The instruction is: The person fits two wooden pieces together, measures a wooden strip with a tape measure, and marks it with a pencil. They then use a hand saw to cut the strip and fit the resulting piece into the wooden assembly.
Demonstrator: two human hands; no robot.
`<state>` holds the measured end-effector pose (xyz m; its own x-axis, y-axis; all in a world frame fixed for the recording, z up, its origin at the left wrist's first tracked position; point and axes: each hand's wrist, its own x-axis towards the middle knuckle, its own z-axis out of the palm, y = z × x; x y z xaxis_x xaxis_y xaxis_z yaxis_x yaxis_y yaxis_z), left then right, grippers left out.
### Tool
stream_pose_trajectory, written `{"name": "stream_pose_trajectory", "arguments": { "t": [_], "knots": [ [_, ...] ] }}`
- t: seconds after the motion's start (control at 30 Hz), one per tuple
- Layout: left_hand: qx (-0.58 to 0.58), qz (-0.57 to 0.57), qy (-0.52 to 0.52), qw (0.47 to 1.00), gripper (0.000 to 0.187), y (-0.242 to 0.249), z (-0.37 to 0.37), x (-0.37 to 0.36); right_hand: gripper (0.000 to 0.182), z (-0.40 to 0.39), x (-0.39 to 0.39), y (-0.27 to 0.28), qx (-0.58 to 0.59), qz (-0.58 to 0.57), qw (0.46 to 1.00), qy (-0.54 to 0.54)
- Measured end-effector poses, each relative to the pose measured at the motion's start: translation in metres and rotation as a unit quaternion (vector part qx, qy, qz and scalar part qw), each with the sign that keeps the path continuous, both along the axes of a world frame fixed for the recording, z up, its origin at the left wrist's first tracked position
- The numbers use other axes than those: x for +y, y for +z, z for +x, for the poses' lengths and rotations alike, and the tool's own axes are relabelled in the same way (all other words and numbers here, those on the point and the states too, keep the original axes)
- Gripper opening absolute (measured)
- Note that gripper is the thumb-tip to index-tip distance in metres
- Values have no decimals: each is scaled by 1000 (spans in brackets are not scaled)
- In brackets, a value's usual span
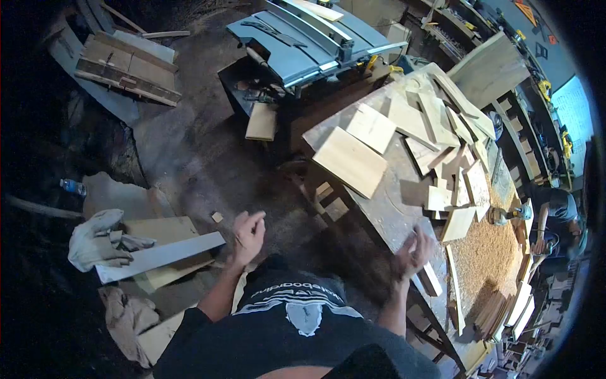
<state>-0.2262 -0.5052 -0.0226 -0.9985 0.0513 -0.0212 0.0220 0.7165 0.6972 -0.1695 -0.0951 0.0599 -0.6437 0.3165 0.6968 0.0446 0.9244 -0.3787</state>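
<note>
My left hand is raised in front of my body over the floor, its fingers loosely bent with nothing visible in them. My right hand hovers at the near edge of the workbench, fingers apart and a little blurred. Close beside its wrist, a short wood strip lies at the bench edge. Farther up the bench are a wide flat board and a smaller square board. Many loose offcuts are heaped to their right.
A table saw stands ahead. Sawdust covers the right of the bench, where another person works beside a power tool. At left are a white board, a cloth and a bottle.
</note>
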Motion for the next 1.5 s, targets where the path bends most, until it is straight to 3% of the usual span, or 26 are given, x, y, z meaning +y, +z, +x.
{"name": "stream_pose_trajectory", "arguments": {
  "t": [0.03, 0.1, 0.23, 0.3, 0.33, 0.37, 0.43, 0.5, 0.6, 0.73, 0.83, 0.93, 0.97, 1.0, 1.03, 1.1, 1.13, 1.2, 1.23, 1.27, 1.3, 1.33, 1.4, 1.47, 1.5],
  "knots": [
    [-4, -2, -2, 1000, 43, 24, -22, -12, 26, -25, -29, 11, 0, -7, 999, 41],
    [287, -141, 33, 947, 55, 62, -63, -29, 21, -70, -82, 31, 14, -34, 991, 130],
    [307, -157, 51, 937, 63, 66, -141, -68, 26, -154, -162, 26, 45, -78, 966, 244],
    [186, 146, 41, 971, 61, 54, -175, -84, 27, -197, -199, 21, 39, -130, 952, 276],
    [134, 175, 55, 974, 61, 64, -189, -86, 27, -223, -213, 15, 36, -158, 943, 291],
    [137, 172, 48, 974, 61, 66, -210, -89, 27, -247, -227, 10, 33, -187, 933, 306],
    [282, 167, 83, 941, 59, 71, -256, -95, 26, -300, -248, 4, 0, -228, 923, 309],
    [289, 169, 102, 937, 59, 92, -304, -115, 25, -367, -262, -3, 3, -229, 924, 307],
    [300, 161, 135, 931, 62, 130, -385, -148, 25, -468, -287, -13, 8, -352, 893, 281],
    [347, 111, 90, 927, 59, 180, -508, -153, 26, -604, -304, -39, -25, -329, 917, 224],
    [342, 128, -61, 929, 57, 211, -633, -122, 33, -681, -304, -98, -78, -224, 962, 135],
    [377, 62, -216, 898, 51, 232, -780, -59, 32, -698, -308, -83, -103, -161, 975, 110],
    [405, 66, -269, 871, 51, 223, -841, -34, 32, -699, -311, -81, -127, -166, 974, 84],
    [365, 39, -292, 883, 52, 223, -892, 2, 33, -697, -317, -88, -167, -159, 970, 78],
    [416, -23, -335, 845, 53, 206, -962, 34, 33, -704, -316, -92, -199, -147, 967, 55],
    [413, -45, -426, 803, 55, 140, -1128, 109, 36, -711, -320, -94, -139, -145, 979, 18],
    [349, -132, -423, 826, 55, 148, -1137, 143, 36, -709, -321, -91, -167, -123, 978, 7],
    [350, -120, -513, 775, 62, 93, -1225, 193, 35, -703, -322, -96, -218, -87, 972, -26],
    [448, -157, -495, 728, 73, 62, -1272, 211, 34, -705, -324, -93, -234, -87, 968, -42],
    [265, -156, -482, 820, 81, 19, -1325, 230, 34, -703, -323, -91, -237, -82, 964, -91],
    [209, -170, -471, 840, 88, -8, -1355, 242, 32, -704, -326, -89, -225, -71, 967, -93],
    [188, -241, -444, 842, 87, 3, -1336, 245, 31, -706, -329, -88, -214, -61, 971, -86],
    [222, -262, -493, 799, 85, -23, -1356, 270, 29, -708, -328, -89, -233, -69, 964, -109],
    [187, -298, -406, 844, 83, -16, -1350, 275, 27, -707, -328, -80, -254, -85, 957, -111],
    [187, -296, -409, 843, 83, -15, -1342, 273, 25, -707, -327, -80, -257, -75, 957, -109]
  ]
}}
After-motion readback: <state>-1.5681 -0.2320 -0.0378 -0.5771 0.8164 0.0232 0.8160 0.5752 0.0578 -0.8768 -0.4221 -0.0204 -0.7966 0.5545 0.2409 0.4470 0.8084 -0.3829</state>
